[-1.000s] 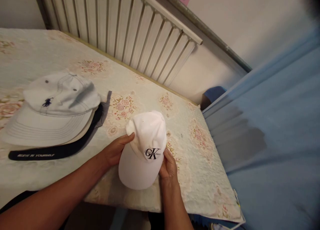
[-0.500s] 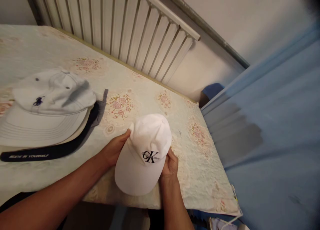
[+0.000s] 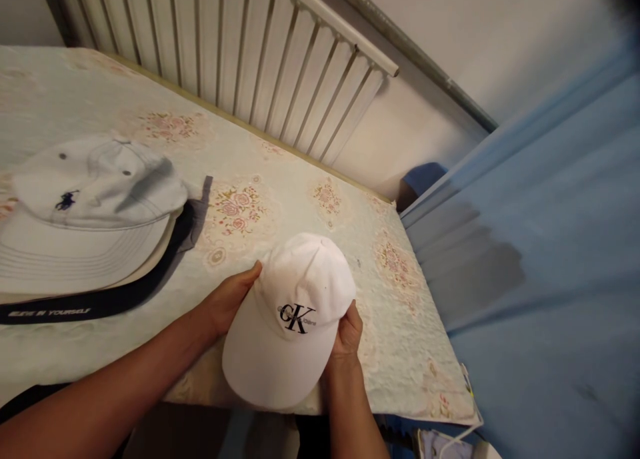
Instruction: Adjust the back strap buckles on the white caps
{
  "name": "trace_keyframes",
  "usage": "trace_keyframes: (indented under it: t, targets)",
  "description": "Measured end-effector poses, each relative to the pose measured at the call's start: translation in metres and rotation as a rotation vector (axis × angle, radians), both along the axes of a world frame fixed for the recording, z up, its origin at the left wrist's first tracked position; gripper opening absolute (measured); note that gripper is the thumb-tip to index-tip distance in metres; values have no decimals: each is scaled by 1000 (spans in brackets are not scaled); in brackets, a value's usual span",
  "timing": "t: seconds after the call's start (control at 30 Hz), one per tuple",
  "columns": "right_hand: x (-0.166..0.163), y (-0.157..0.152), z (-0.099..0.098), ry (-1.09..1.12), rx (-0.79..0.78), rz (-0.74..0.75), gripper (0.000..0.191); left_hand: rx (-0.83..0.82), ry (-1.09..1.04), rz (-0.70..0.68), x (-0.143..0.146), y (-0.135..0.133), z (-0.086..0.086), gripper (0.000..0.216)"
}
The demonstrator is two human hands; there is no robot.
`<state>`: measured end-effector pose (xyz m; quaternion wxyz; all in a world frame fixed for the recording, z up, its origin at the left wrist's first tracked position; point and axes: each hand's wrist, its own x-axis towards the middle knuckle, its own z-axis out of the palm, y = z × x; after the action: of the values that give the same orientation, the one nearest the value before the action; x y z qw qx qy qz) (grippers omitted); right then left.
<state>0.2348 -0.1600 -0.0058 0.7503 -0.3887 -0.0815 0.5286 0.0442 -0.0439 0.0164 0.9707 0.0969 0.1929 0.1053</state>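
Compared with a second ago, the white cap (image 3: 285, 352) sits a little lower and nearer the person, its crown swung slightly to the right and its brim pointing down and left past the counter's near edge. It bears a black "CK" logo on the front and is held between both hands, just above the near edge of the counter (image 3: 300, 199). The left hand (image 3: 227, 302) grips the cap's left side, thumb up against the crown where it meets the brim. The right hand (image 3: 345, 336) clasps the right side, fingers curled at the lower edge of the crown. Both hands are closed on the cap, one on each side of it.

A floral cloth covers the counter. Well to the left of the left hand lies a stack of caps: a pale blue cap (image 3: 85, 212) with a small dark emblem on top, a cream brim (image 3: 150, 262) under it, and a dark brim (image 3: 100, 300) with white lettering at the bottom. Beyond the hands, a white radiator (image 3: 240, 52) stands against the wall. To the right of the right hand hangs blue fabric (image 3: 550, 279).
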Motion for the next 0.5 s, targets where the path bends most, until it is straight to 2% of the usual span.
trace_keyframes:
  t: [0.2,0.37,0.5]
  targets:
    - [3,-4,6,0,33,-128,38,-4,3,0,2,-1,2,53]
    - [-1,2,-1,-33,45,7,49,-8,24,31,1,4,1,56]
    - [-11,10,-10,-40,0,70,36,31,37,121,-2,15,1,58]
